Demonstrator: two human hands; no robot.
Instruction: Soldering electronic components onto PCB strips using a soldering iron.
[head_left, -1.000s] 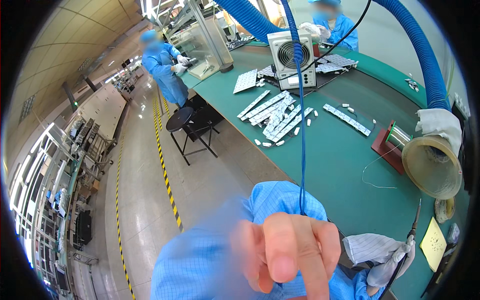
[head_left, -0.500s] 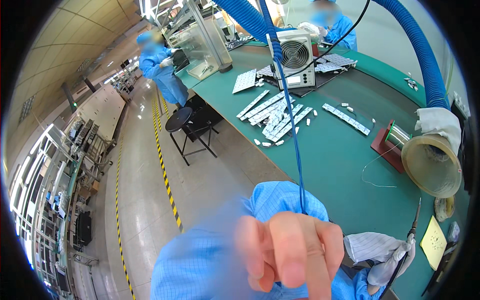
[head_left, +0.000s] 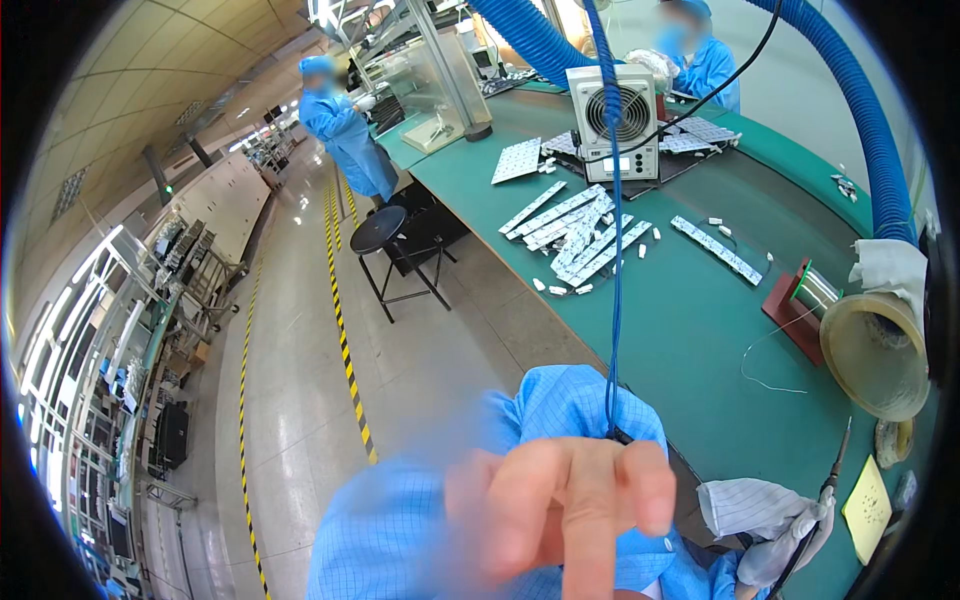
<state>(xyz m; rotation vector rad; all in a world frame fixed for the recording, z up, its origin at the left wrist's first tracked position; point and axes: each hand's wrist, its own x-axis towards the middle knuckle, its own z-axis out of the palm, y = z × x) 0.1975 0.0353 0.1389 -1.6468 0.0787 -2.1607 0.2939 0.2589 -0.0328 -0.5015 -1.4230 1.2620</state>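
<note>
My left hand (head_left: 570, 500) is bare and raised very close in front of me at the lower middle. Its fingers point downward, bent and apart, one stretched longer than the others; its left side is smeared. I see nothing held in it. Behind it lies the blue checked sleeve (head_left: 400, 520). My right hand (head_left: 795, 550), in a white striped glove, is closed around a soldering iron (head_left: 832, 470) at the lower right. The iron's thin tip points up, near the bench's yellow sponge sheet (head_left: 868, 510).
On the green bench (head_left: 690, 350) lie several white LED strips (head_left: 570, 225), a solder wire spool (head_left: 815, 290) and a fume funnel (head_left: 875, 355). A fan unit (head_left: 615, 120) stands farther back. A black stool (head_left: 385, 235) stands left. Two people (head_left: 345, 135) work beyond.
The bench scene has shifted slightly right in the view. My left hand's fingers have moved slightly and spread. My right hand keeps hold of the soldering iron.
</note>
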